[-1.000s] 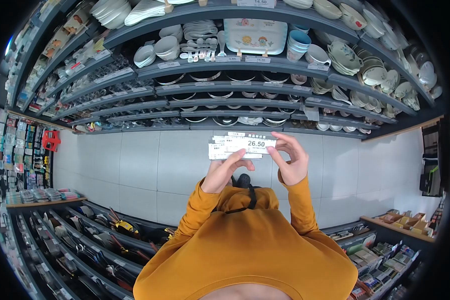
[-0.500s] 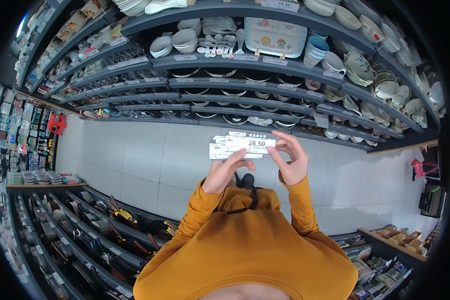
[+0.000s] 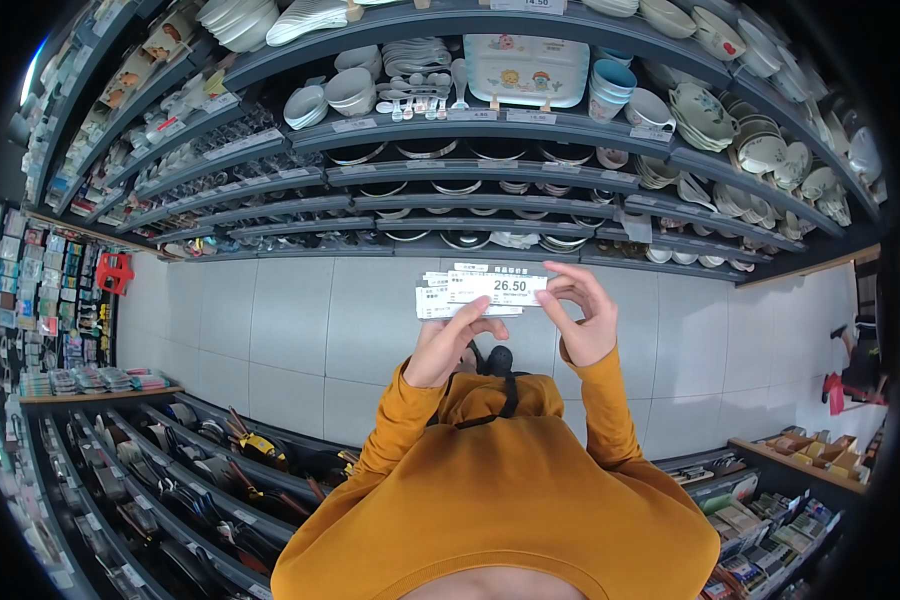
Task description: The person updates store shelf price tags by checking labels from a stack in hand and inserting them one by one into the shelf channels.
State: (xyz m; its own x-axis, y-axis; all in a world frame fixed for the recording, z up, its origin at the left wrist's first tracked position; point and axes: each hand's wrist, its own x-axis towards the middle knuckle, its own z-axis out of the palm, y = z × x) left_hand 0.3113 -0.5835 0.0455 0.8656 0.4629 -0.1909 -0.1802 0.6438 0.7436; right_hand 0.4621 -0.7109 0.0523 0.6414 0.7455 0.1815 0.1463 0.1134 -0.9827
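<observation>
I held a small stack of price tags (image 3: 480, 289) in front of my chest, above the grey tiled floor (image 3: 290, 310). My left hand (image 3: 442, 348) was closed on the lower part of the stack, thumb across the front and fingers behind; my right hand (image 3: 588, 318) held the right end of the front tag narrowly between thumb and fingers. That tag read 26.50, and the others fanned out behind it toward the left. Ahead of me, the shelf (image 3: 435, 130) carried white bowls (image 3: 351, 90) stacked one inside another, and beside them spoons (image 3: 422, 95) in a group. A tray (image 3: 527, 75) with cartoon pictures leaned upright there, its face toward me. Just to its right, cups (image 3: 610, 90) with blue insides sat nested in a pile, next to a pale mug (image 3: 651, 112) and a stack of leaf-patterned dishes (image 3: 702, 118). At lower right, a wooden-edged rack (image 3: 770, 460) held small cardboard boxes (image 3: 815, 455); what was in them was too small to tell.
</observation>
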